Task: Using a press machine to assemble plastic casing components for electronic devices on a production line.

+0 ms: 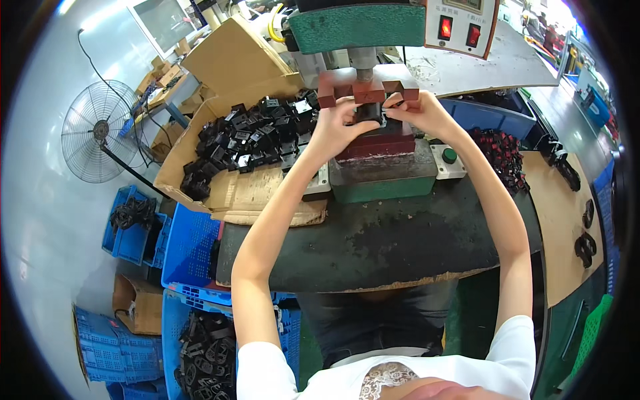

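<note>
Under the ram of a green bench press [357,30], a small black plastic part [369,115] sits at the dark red block [377,147] of the press base. My left hand [339,127] grips this part from its left side, thumb along the near edge. On the other side, my right hand [425,115] has its fingertips pinched together close to the part's right edge; a small dark piece seems to be between them, too small to name. Just above both hands hangs the press's reddish-brown upper tool [369,92].
A cardboard box [230,87] of black plastic parts [257,130] stands left of the press. To the right are a green button [449,155], a heap of red and black pieces [501,157] and a blue bin [490,117]. Blue crates [190,250] and a fan [100,130] are at far left.
</note>
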{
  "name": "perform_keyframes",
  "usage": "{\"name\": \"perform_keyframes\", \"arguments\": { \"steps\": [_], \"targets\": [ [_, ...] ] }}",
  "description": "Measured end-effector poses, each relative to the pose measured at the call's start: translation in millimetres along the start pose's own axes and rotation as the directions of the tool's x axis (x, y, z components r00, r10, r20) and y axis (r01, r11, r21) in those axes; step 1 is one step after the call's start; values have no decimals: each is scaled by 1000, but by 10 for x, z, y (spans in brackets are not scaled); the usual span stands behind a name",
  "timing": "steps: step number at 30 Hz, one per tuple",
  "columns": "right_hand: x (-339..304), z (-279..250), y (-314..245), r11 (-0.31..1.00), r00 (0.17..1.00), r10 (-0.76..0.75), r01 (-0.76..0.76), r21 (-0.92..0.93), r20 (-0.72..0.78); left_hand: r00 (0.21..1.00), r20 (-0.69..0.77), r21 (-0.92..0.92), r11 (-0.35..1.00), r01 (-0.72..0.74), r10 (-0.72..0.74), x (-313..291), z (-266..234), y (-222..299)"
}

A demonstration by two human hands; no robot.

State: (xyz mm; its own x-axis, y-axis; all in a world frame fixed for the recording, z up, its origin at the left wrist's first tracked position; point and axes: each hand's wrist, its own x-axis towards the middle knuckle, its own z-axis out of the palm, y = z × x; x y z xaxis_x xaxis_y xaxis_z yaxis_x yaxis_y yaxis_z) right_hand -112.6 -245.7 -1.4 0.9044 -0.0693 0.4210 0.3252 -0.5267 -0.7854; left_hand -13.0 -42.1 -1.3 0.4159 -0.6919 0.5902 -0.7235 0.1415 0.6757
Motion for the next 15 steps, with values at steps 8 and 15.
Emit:
{"name": "perform_keyframes", "arguments": {
  "steps": [8,15],
  "targets": [
    [-27,-54,-132,996,992,-79,83,-32,102,970,-98,371,913,-171,221,-18,31,13],
    [-8,-42,-133,978,986,-157,164,-133,63,967,-51,468,862,-196,248,-59,16,-26]
  ]
}}
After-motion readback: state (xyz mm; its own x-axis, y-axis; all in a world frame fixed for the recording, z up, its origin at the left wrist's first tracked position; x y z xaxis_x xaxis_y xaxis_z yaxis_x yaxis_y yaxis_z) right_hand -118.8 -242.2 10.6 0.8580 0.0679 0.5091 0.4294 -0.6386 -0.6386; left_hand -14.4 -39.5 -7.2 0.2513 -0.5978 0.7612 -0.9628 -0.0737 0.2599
